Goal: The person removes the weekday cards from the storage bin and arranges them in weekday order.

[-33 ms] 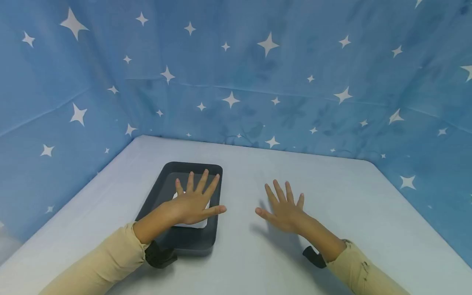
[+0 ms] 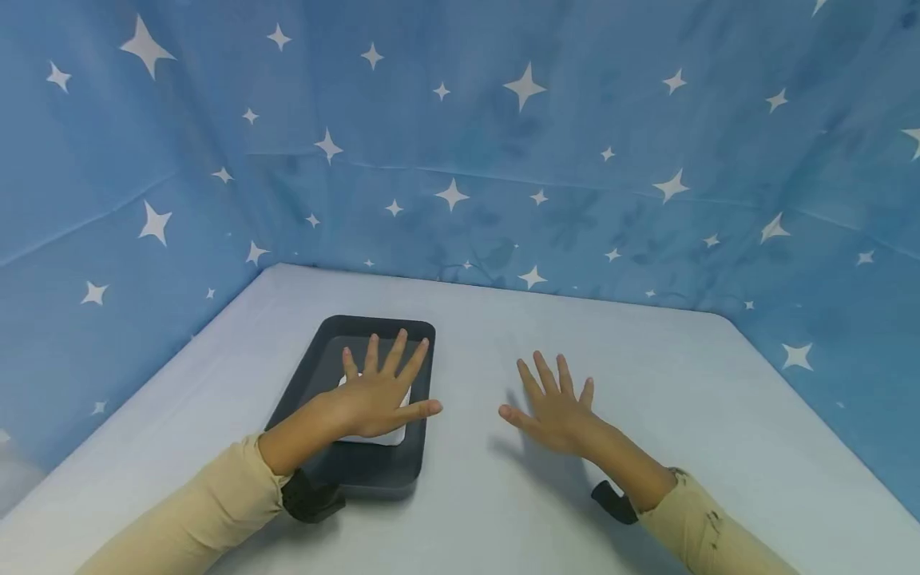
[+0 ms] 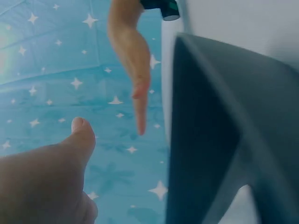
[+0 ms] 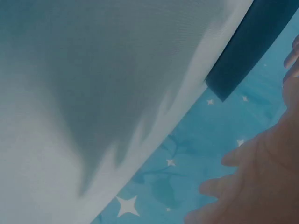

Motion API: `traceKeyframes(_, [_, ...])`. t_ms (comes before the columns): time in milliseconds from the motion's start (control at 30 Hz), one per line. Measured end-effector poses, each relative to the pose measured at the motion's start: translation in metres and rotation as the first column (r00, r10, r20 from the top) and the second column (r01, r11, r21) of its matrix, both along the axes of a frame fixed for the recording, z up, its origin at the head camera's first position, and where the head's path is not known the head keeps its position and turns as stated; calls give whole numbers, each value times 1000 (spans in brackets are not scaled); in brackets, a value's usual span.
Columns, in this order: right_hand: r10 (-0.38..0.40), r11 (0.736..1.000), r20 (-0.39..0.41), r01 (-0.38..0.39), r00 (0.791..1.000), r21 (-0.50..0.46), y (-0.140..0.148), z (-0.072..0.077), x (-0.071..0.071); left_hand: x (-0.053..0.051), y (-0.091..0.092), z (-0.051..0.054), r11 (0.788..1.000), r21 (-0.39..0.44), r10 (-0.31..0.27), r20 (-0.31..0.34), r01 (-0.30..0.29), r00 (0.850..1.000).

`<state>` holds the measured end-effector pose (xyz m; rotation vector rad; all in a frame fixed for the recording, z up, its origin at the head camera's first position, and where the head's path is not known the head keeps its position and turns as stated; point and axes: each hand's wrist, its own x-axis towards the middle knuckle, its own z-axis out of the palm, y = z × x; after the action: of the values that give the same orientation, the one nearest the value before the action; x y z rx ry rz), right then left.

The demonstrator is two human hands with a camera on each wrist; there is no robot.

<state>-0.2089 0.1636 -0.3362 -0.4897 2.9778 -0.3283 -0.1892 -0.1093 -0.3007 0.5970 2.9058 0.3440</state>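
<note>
A dark grey rectangular tray (image 2: 366, 473) lies on the left part of the white table, with a white item (image 2: 391, 437) inside it, partly hidden. Above the tray, the left hand (image 2: 377, 399) is held palm down with its fingers spread and straight, holding nothing. To the right of the tray the right hand (image 2: 557, 415) hovers over the table, its fingers spread too, nothing in it. In the left wrist view the tray wall (image 3: 201, 130) stands beside the left hand (image 3: 51, 172). The right wrist view shows the right hand (image 4: 252, 182) raised off the table.
A white cloth covers the table (image 2: 474, 511). Blue fabric with white stars (image 2: 460, 144) hangs behind it and along both sides. Dark bands (image 2: 311, 497) sit at the wrists, below beige sleeves (image 2: 201, 503).
</note>
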Motion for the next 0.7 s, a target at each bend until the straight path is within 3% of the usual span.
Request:
traceKeyframes(167, [96, 993, -64, -100, 993, -67, -16, 9, -12, 0, -27, 14, 998, 49, 34, -30, -33, 999])
traceKeyframes(300, [204, 968, -117, -218, 972, -122, -48, 23, -28, -11, -63, 20, 987, 136, 86, -21, -83, 996])
traceKeyframes(433, [318, 938, -51, -322, 947, -128, -93, 24, -38, -23, -99, 4, 974, 201, 88, 103, -107, 991])
traceKeyframes(533, [399, 911, -6, -397, 917, -108, -122, 17, -41, -34, -119, -10, 957, 267, 55, 217, -114, 975])
traceKeyframes(600, [437, 898, 17, -435, 899, -72, -133, 11, -40, -39, -129, -19, 933, 333, 39, 279, -135, 960])
traceKeyframes(700, [489, 872, 54, -490, 871, -6, -148, 3, -39, -41, -145, -31, 874, 447, 22, 351, -188, 936])
